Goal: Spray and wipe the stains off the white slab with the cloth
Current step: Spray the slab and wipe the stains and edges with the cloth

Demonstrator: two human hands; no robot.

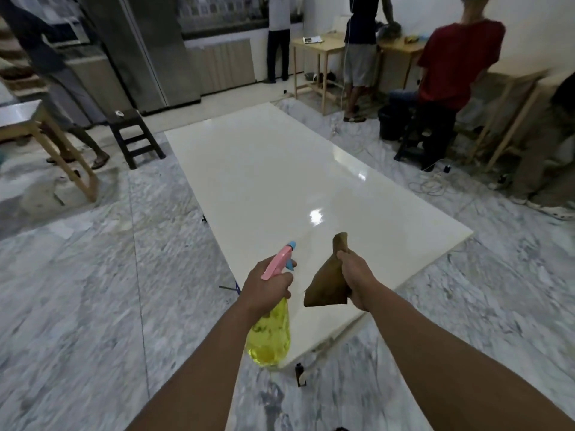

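1. Indoors, a person stands at the near end of a long white slab (280,181) that lies raised above a grey marble floor (93,275), both forearms stretched out over its near corner.
2. Gripped in the left hand (267,284) is a spray bottle (270,334) with a yellow see-through body; its pink head points out over the slab, and a finger curls round the blue trigger.
3. Bunched in the right hand (354,276) is a brown cloth (326,284), fingers curled tight round its top edge, while the rest hangs loose above the slab without touching it.
4. Glossy and pale, the slab throws back bright spots of ceiling light near its middle; whether any stains mark it cannot be told from this blurred view.
5. Beyond the far left corner stands a dark wooden stool (133,135), with a pale wooden table (40,132) further left.
6. Across the room, a person in a red shirt (454,66) sits on a dark stool beside a black bucket (390,122), and others stand at wooden tables along the back wall.
7. White cables (429,186) trail over the floor to the right of the slab.
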